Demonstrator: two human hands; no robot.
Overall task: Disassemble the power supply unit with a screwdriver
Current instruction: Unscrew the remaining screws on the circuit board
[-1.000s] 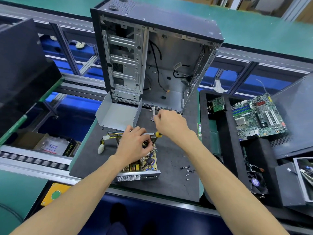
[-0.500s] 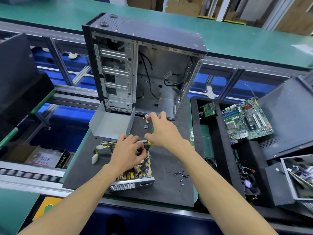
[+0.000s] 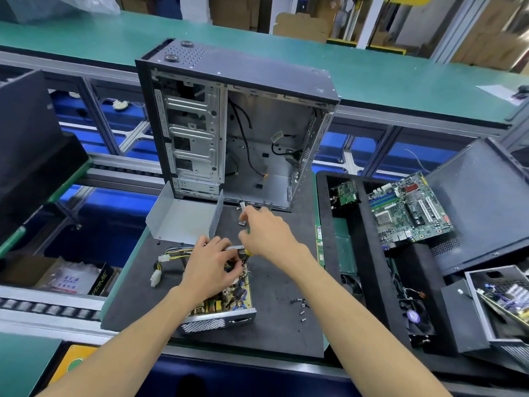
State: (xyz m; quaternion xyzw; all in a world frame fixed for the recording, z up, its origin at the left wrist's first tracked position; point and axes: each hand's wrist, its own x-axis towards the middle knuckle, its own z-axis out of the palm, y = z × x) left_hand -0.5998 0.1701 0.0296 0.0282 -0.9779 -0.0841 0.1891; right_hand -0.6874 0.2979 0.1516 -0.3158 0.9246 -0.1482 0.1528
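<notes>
The opened power supply unit (image 3: pixel 226 306) lies on the dark mat, its yellow circuit board exposed and a perforated metal wall facing me. Its cable bundle with white connectors (image 3: pixel 161 265) trails to the left. My left hand (image 3: pixel 213 265) rests on the unit's far end, fingers curled around the parts there. My right hand (image 3: pixel 269 233) grips a screwdriver with a yellow and green handle (image 3: pixel 248 251); its metal shaft points left toward my left fingers. The tip is hidden by my left hand.
An empty computer case (image 3: pixel 237 124) stands upright behind the unit. A bent grey metal cover (image 3: pixel 183 217) lies at its foot. Loose screws (image 3: pixel 300 306) sit on the mat (image 3: pixel 274 333) to the right. A black tray holds a motherboard (image 3: pixel 409 209) and a fan (image 3: pixel 413 316).
The view has shifted, so everything sits lower in the frame. My right hand has turned slightly on the screwdriver handle. My left hand has stayed on the unit.
</notes>
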